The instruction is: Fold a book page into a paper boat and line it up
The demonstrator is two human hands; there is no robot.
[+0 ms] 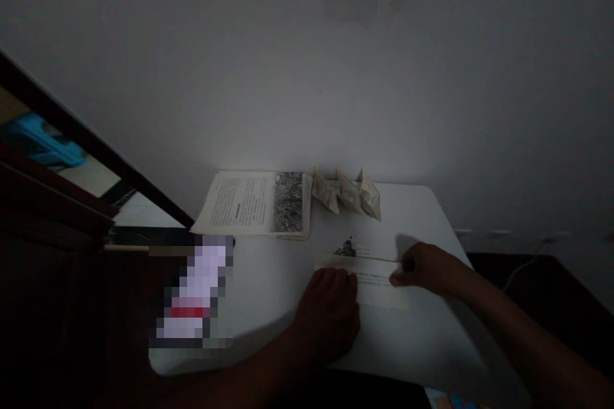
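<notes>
A printed paper sheet [377, 278] lies folded on the white table [417, 339] in front of me. My left hand [329, 313] rests with curled fingers on the sheet's left end. My right hand [425, 268] pinches the sheet's right edge between thumb and fingers. Three folded paper shapes [346, 192] stand in a row at the back of the table, beyond the sheet.
An open book [256, 203] with a photo page lies at the table's back left. A blurred-out patch [192, 297] covers something at the table's left edge. A plain wall rises behind; dark furniture and a mirror frame [91, 137] stand to the left.
</notes>
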